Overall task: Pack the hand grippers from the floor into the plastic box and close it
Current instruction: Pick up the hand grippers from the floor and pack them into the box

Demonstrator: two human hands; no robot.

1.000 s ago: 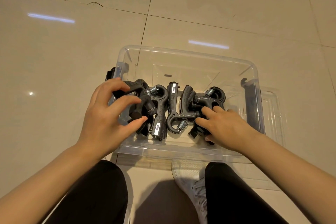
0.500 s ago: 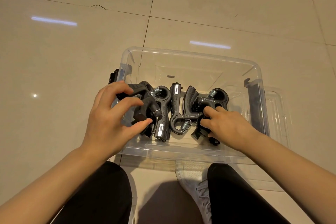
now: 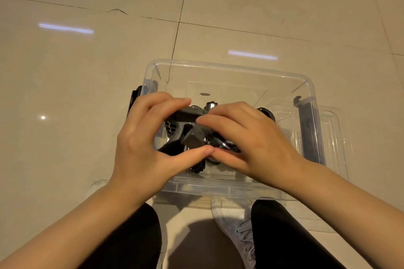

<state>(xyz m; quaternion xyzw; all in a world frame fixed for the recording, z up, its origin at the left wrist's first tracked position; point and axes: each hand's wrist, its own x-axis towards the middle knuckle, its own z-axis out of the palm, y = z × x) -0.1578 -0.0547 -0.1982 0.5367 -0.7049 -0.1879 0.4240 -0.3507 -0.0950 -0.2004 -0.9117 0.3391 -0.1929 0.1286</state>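
Left grip (image 3: pixel 142 144) and right grip (image 3: pixel 253 144) curled, thumb tips touching, forearms converging

Your hand grippers (image 3: pixel 192 137): black with silvery springs. Plastic box (image 3: pixel 229 67): clear, with dark grey latches (image 3: pixel 308 131) at left and right. Floor (image 3: pixel 76 72): glossy beige tiles, dark grout lines. Your trousers (image 3: pixel 284 236): black. Near shoe (image 3: pixel 238 223): white.

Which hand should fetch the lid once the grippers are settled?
Probably the right hand: the clear lid lies on the floor beside the plastic box, on its right. The left hand is on the far side, holding a hand gripper.
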